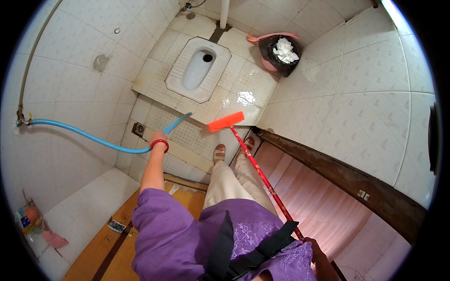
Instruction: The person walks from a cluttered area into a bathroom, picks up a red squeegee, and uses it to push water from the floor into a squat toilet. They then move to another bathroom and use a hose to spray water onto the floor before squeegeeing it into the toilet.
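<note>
- The left hand (159, 140) is closed around the blue hose (84, 136), whose end points over the tiled step edge.
- The right hand (315, 250) grips the red broom handle (262, 175); its orange head (226, 122) lies on the wet floor (248, 79), near the squat toilet (199, 68).

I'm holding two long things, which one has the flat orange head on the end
The red-handled broom in your right hand; its orange head rests on the wet floor tiles. The blue hose in your left hand ends open.
</note>
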Motion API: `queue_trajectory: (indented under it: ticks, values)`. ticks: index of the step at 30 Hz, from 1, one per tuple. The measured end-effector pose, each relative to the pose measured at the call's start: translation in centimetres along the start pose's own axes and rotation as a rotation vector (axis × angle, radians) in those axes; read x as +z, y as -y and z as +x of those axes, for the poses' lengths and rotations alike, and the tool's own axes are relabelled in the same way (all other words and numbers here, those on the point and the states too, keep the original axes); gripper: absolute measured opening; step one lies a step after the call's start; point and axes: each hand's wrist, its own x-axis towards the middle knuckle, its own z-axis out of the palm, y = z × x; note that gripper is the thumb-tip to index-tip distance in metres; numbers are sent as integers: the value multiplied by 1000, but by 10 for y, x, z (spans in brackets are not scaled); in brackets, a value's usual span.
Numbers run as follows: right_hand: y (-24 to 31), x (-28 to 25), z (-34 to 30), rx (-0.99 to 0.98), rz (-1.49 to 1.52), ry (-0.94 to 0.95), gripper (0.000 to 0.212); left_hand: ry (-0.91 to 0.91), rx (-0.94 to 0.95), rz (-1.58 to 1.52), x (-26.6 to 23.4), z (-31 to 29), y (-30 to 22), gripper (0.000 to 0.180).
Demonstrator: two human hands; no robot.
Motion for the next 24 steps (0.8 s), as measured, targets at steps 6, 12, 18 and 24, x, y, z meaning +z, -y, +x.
queue_trajectory:
  ticks: [6,12,18,24]
  values:
    - [-11,5,4,-56,-106,-51,15,42,217,-11,13,5,-22,25]
    - [-11,15,13,-49,-100,-60,17,-74,207,-81,-15,4,-47,24]
    - [3,35,31,-117,-297,-91,17,-116,180,-279,-24,9,-43,24]
    - [56,48,10,-213,-539,-116,16,-100,-76,-172,-10,24,21,31]
